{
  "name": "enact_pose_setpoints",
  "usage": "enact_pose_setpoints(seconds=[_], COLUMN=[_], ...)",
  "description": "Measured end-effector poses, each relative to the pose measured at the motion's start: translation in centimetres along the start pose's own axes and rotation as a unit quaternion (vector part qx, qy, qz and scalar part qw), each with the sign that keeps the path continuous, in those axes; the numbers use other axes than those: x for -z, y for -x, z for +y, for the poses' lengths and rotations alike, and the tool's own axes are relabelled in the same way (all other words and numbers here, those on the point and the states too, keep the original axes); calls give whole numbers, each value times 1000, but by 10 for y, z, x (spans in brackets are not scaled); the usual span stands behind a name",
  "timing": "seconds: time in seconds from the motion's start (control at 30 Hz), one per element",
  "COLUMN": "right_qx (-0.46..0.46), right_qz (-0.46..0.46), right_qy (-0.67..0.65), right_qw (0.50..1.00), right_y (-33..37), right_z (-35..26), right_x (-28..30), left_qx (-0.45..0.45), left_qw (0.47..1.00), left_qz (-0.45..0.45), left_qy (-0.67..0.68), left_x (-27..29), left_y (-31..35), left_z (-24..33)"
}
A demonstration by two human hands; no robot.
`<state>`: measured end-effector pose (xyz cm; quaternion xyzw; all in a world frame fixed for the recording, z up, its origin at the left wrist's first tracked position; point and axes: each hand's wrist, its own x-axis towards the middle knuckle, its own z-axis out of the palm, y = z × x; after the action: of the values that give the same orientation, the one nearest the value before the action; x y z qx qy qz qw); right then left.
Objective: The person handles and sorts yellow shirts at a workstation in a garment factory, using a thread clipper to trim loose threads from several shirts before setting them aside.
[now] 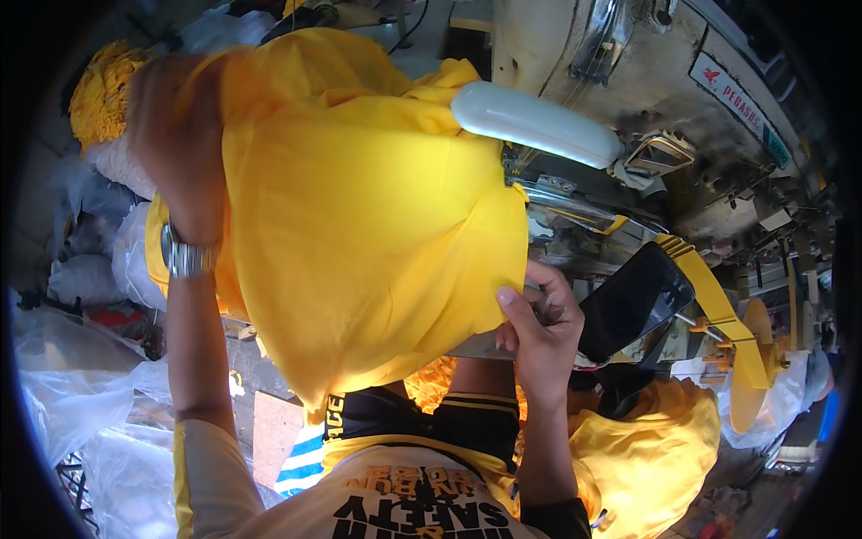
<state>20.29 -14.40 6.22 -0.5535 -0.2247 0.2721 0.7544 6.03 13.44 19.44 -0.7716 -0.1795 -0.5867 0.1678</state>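
Note:
A large piece of yellow fabric [368,207] spreads in front of me, its right edge at the needle area of a worn sewing machine [557,54]. My left hand [175,135], with a metal watch on the wrist, is at the fabric's upper left side; motion smears its fingers. Along the lower right edge, my right hand [545,332] pinches the fabric between thumb and curled fingers. Something small and silvery shows among those fingers, too small to name. A pale rounded bar [539,124] reaches over the fabric from the machine.
A black phone [637,301] lies right of my right hand. Beyond it, a yellow strip [705,287] runs to a yellow reel [752,368]. More yellow cloth [642,449] is heaped at lower right. Clear plastic bags [81,386] crowd the left side.

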Motion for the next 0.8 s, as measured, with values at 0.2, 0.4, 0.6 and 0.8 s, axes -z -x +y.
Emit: enact_pose_setpoints(seconds=[0.2, 0.4, 0.6, 0.8], right_qx=[14, 64, 214, 326], right_qz=[9, 21, 86, 77], right_qy=[-9, 30, 221, 391], right_qw=[1000, 997, 948, 857], right_y=[-6, -21, -33, -36], right_z=[-7, -4, 7, 7], right_x=[-9, -9, -14, -14], left_qx=[-16, -105, -152, -164], left_qw=[969, 892, 900, 886], left_qz=[-86, -330, -331, -338], left_qy=[233, 289, 238, 271], left_x=[-4, -16, -24, -50], left_y=[86, 114, 77, 62], left_z=[99, 138, 131, 118])
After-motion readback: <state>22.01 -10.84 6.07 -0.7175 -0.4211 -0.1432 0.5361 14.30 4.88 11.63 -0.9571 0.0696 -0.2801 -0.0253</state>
